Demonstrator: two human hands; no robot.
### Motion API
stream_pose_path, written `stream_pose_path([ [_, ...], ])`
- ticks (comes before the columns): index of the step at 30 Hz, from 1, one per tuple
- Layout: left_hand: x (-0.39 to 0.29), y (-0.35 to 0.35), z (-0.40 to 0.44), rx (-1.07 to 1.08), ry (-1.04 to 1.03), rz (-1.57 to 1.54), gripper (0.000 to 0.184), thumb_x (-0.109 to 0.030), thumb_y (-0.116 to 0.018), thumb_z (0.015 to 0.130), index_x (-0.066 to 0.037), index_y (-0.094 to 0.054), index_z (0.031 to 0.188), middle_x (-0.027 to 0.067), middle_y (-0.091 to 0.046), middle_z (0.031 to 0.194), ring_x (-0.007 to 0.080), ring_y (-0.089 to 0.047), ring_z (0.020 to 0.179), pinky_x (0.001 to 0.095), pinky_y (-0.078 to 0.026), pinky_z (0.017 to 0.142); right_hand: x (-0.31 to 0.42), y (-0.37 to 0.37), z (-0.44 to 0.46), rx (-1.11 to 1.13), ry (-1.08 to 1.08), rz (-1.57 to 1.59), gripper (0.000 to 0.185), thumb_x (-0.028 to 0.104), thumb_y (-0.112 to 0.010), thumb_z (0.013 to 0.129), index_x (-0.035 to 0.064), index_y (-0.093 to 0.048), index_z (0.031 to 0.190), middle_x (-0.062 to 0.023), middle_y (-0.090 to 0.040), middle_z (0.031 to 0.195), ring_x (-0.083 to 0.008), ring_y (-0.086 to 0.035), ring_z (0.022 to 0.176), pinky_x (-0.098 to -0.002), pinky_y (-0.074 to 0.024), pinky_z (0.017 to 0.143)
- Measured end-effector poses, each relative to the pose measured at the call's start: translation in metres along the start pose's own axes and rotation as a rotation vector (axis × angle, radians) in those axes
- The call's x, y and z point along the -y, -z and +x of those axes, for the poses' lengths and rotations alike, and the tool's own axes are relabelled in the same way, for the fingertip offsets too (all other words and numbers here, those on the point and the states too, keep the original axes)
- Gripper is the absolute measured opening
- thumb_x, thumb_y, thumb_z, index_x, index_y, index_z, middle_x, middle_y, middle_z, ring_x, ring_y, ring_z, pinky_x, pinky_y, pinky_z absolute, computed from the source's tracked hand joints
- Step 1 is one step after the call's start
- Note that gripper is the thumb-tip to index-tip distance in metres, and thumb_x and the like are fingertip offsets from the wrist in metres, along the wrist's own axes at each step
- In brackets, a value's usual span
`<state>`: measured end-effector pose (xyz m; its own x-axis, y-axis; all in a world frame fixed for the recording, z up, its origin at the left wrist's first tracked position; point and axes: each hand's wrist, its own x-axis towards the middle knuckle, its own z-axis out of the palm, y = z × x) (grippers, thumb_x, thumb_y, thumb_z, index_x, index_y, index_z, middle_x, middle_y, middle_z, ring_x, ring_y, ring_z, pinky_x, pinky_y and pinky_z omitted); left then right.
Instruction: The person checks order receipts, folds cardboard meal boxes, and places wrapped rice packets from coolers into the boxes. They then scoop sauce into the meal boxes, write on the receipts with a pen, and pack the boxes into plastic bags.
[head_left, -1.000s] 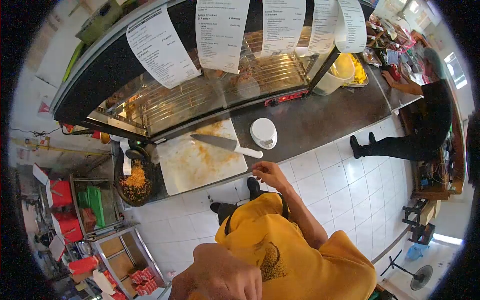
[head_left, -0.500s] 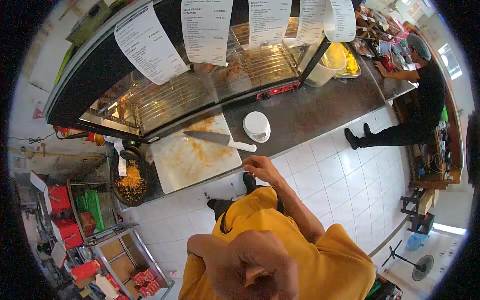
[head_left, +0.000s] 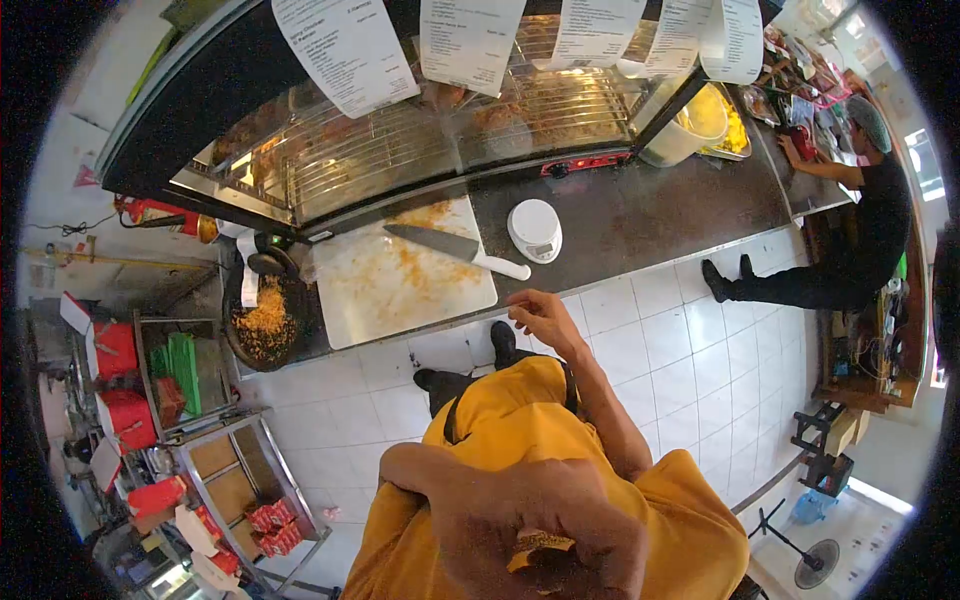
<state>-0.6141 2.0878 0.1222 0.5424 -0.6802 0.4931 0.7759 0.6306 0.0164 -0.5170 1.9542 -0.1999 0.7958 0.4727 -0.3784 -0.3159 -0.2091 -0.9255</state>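
Knife [head_left: 458, 248] on cutting board [head_left: 365, 300]; right hand [head_left: 548, 322] near knife, half-curled, empty; left hand [head_left: 545, 492] loosely curled, hold unclear

1. The knife [head_left: 440, 240] is big, with a wide grey blade and a white handle. It lies on its side. The tip points up and to the left, and the handle pokes out past the board's right edge, near the right hand [head_left: 540, 318].
2. The cutting board [head_left: 360, 300] is white and lies flat by the front edge of the counter. Orange-brown smears cover much of it. The knife blade rests across its top right part.
3. The scale [head_left: 533, 220] is white with a round top. It sits flat, to the right of the board and near the knife handle. Its little screen is too small to read.
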Motion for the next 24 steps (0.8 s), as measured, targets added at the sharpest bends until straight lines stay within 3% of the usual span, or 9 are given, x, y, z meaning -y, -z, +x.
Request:
stream_pose_path([
  [6, 0.002, 0.011, 0.0, 0.141, -0.043, 0.108, 0.026, -0.009, -0.071, 0.088, 0.008, -0.052, 0.094, 0.003, -0.057, 0.063, 0.0052, -0.045, 0.04, 0.0201, -0.031, 0.038, -0.007, -0.006, 0.003, 0.054, -0.002, -0.036, 0.028, 0.02, -0.066, 0.093, 0.0016, -0.066, 0.113, -0.0046, -0.068, 0.087, -0.0118, -0.063, 0.074, -0.0268, -0.0509, 0.062],
  [18, -0.002, 0.011, -0.007, 0.085, -0.099, 0.34, 0.028, -0.013, -0.077, 0.084, 0.002, -0.056, 0.096, 0.0009, -0.061, 0.07, 0.004, -0.05, 0.048, 0.0193, -0.035, 0.043, -0.001, -0.011, 0.002, 0.036, -0.036, -0.041, 0.026, 0.017, -0.066, 0.09, -0.0026, -0.068, 0.107, -0.0078, -0.07, 0.084, -0.0138, -0.066, 0.072, -0.0301, -0.0533, 0.066],
  [24, -0.002, 0.009, -0.008, 0.074, -0.107, 0.367, 0.026, -0.015, -0.076, 0.085, 0.001, -0.057, 0.093, 0.0018, -0.061, 0.069, 0.0062, -0.05, 0.048, 0.021, -0.035, 0.043, 0.0, -0.009, 0.002, 0.068, -0.019, -0.064, 0.027, 0.018, -0.065, 0.092, 0.0011, -0.066, 0.113, -0.005, -0.068, 0.088, -0.0114, -0.063, 0.075, -0.0269, -0.0513, 0.063],
])
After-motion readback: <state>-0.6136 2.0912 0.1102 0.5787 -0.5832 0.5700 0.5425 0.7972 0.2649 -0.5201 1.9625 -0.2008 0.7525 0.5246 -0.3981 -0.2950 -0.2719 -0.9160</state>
